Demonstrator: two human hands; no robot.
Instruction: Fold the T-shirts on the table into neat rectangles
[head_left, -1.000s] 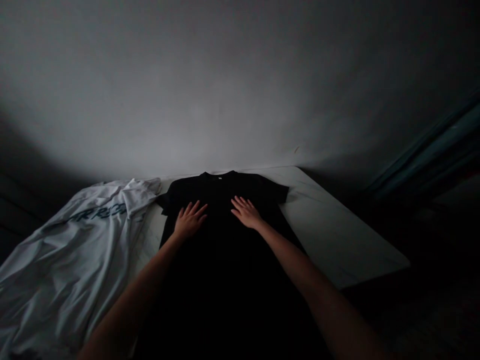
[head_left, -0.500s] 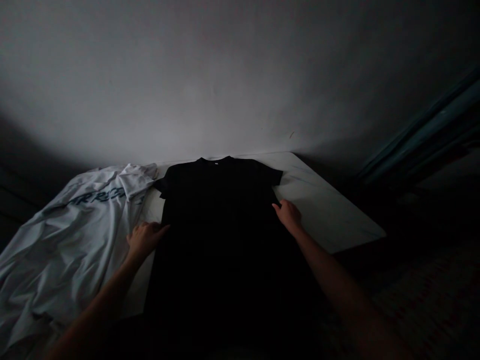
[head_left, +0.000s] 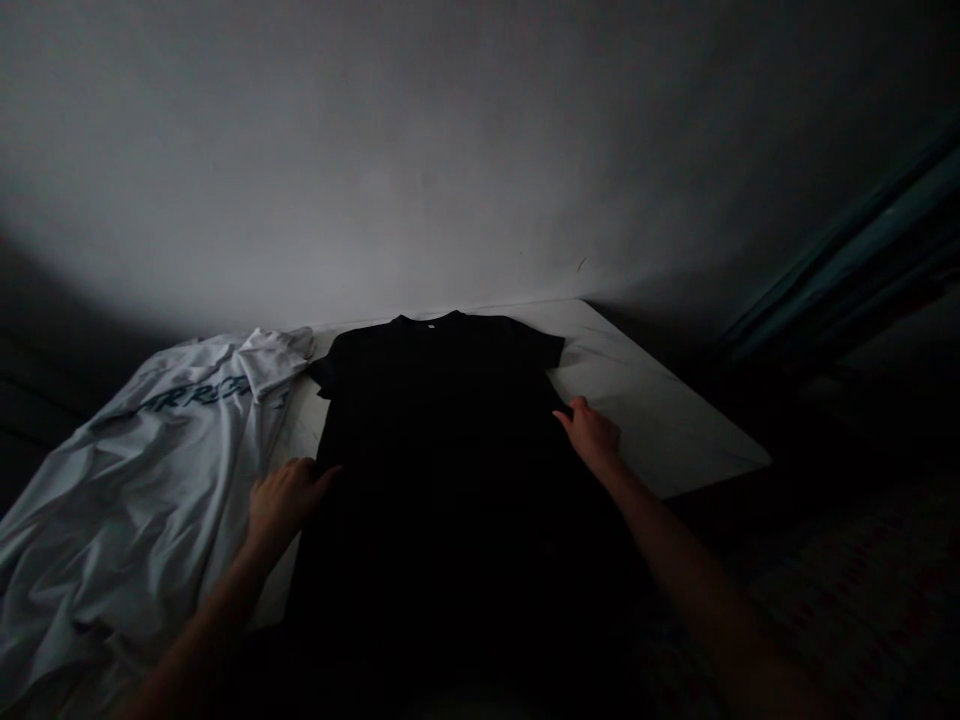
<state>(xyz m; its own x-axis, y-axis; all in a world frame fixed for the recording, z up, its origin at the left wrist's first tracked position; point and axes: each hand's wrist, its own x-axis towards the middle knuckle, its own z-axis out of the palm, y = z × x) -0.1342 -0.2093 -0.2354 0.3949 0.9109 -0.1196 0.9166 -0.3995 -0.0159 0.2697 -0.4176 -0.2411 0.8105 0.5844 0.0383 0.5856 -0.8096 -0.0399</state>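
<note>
A black T-shirt [head_left: 442, 450] lies spread flat on a pale, marble-patterned table [head_left: 637, 400], its collar toward the wall and its lower part lost in darkness. My left hand [head_left: 285, 500] grips the shirt's left side edge, thumb on top of the cloth and fingers curled at the edge. On the opposite side edge, below the sleeve, my right hand [head_left: 591, 432] pinches the fabric between thumb and fingers. The cloth looks drawn smooth between both hands.
Left of the black shirt, a white shirt [head_left: 157, 480] with dark lettering lies wrinkled on the table. A grey-white wall [head_left: 450, 150] rises behind the table's back edge. Teal material [head_left: 862, 250] shows at the right, and the room is dim.
My right hand has shifted slightly right and toward me, and my left hand slightly toward me. The shirt's sides are pulled a little outward; the collar has hardly moved.
</note>
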